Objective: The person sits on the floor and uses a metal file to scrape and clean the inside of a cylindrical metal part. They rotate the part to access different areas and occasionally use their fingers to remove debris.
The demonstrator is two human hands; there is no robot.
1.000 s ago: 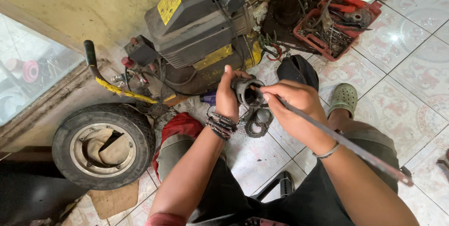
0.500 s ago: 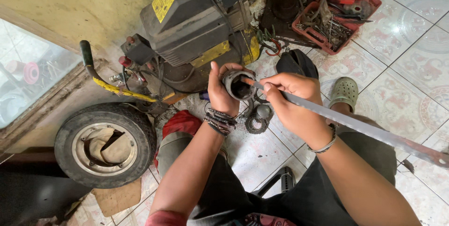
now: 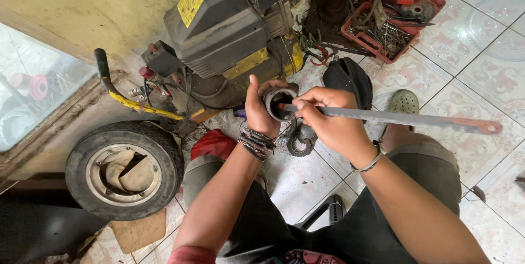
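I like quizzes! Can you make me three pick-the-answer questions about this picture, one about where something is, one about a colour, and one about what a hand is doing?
1. Where does the tyre lie?
A. Floor, beside the left arm
B. On the crate
C. On the machine

2. What colour is the crate of tools?
A. Blue
B. Red
C. Green

3. What is the left hand doing?
A. Hanging free
B. Gripping the metal ring
C. Touching the sandal

Answers: 1 A, it lies flat on the floor. 2 B, its walls are red. 3 B, fingers wrap the ring while the right hand pokes a flat bar inside.
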